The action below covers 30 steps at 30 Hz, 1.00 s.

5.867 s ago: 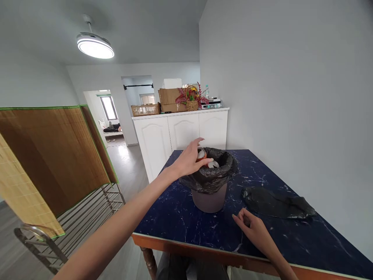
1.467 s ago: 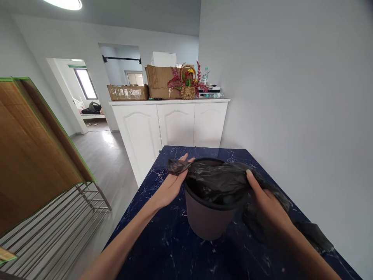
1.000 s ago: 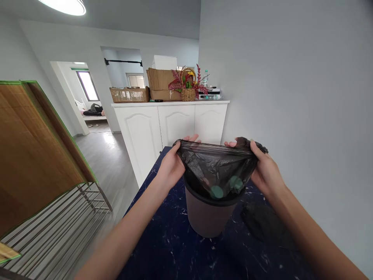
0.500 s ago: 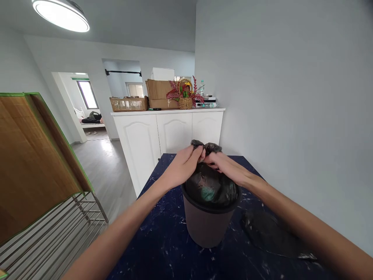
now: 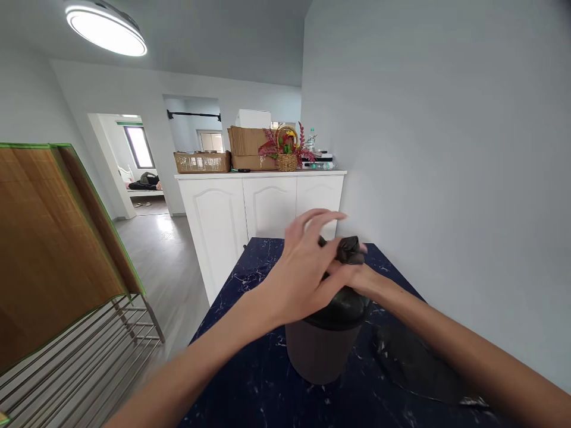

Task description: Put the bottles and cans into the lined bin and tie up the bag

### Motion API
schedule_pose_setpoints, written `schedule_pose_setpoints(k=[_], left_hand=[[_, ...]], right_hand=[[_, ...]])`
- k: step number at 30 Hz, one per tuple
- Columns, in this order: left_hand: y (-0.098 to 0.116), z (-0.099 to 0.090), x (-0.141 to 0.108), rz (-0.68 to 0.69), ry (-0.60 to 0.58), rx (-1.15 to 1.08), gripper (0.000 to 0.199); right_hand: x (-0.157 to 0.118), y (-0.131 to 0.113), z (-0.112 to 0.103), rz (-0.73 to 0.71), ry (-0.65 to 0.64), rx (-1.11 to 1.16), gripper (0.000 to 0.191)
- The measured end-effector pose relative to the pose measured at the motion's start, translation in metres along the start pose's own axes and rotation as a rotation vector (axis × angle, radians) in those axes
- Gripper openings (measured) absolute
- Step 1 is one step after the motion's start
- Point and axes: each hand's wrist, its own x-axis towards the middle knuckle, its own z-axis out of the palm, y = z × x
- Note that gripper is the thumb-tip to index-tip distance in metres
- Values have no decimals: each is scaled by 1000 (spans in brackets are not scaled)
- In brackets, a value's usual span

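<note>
A black garbage bag (image 5: pixel 350 251) lines a dark trash can (image 5: pixel 319 353) that stands upright on a dark blue marbled tabletop (image 5: pixel 250 386). Its top is bunched above the rim. My left hand (image 5: pixel 306 270) crosses in front, thumb and forefinger closed around the bunched plastic, its other fingers raised and curved, a little blurred. Behind it, my right hand (image 5: pixel 362 274) is at the same bunched neck, with most of its fingers hidden by the left hand and the plastic. Another piece of black plastic (image 5: pixel 423 362) lies flat on the table under my right forearm.
A white cabinet (image 5: pixel 214 208) stands beyond the table, bearing cardboard boxes (image 5: pixel 252 145), a flower basket (image 5: pixel 286 161) and bottles. A grey wall (image 5: pixel 423 148) runs along the right. On the left is a metal rack (image 5: pixel 138 324) with a brown mat (image 5: pixel 49 238) over it.
My left hand has moved right across the bag's neck, and its upper fingers have spread. The two bunched ends now show as one clump, farther right and lower.
</note>
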Motion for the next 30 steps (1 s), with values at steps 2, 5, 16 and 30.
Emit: schedule_pose_setpoints(k=[2,5,16,30], left_hand=[[-1,10,-18,-203,185,-96,55],[-8,27,-37,-542,281,-303,91],[-32,36,-18,-690,-109,-537,25],[-36,31,-14,-470,3,-540,16]], right_hand=[[-1,-4,-2,127,13,108,46],[1,-12,-3,358,-29,356,58],[-6,-20,-33,445,11,233,36],[-14,-43,-77,323,-404,-17,57]])
